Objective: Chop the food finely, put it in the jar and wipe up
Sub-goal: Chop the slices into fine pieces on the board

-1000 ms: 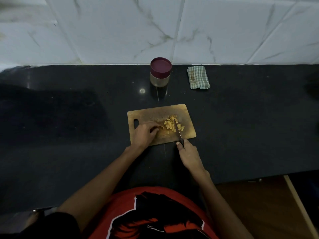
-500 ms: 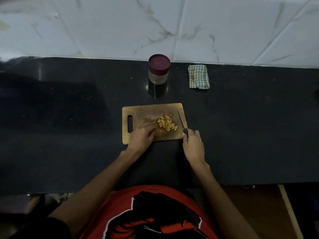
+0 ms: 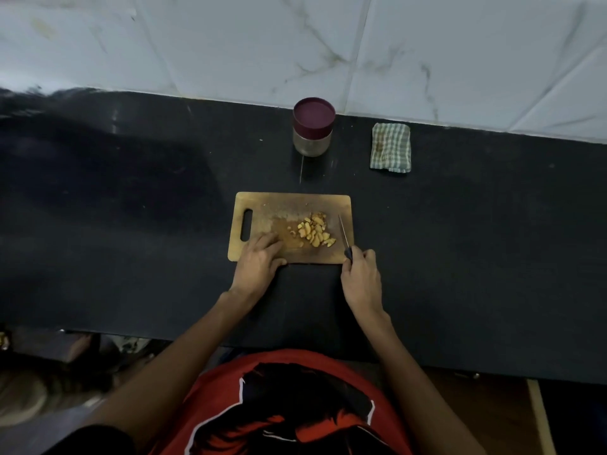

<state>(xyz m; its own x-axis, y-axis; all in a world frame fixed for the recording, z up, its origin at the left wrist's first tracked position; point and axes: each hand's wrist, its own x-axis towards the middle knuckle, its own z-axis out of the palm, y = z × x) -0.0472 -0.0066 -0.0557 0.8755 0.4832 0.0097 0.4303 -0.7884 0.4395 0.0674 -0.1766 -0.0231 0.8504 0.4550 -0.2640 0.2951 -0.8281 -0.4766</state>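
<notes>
Gripping knife [image 3: 343, 235] w/ curled right hand [image 3: 360, 278] fingers; left hand [image 3: 259, 265] fingers flat on board [image 3: 285, 205].

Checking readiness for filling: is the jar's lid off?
No, the maroon lid sits on the jar by the wall.

Wooden chopping board [image 3: 289, 205], worn and stained; behind it, checked woven cloth [image 3: 391, 147] on polished dark stone counter [image 3: 476, 224]; glossy marble-look wall tiles [image 3: 249, 44]
</notes>
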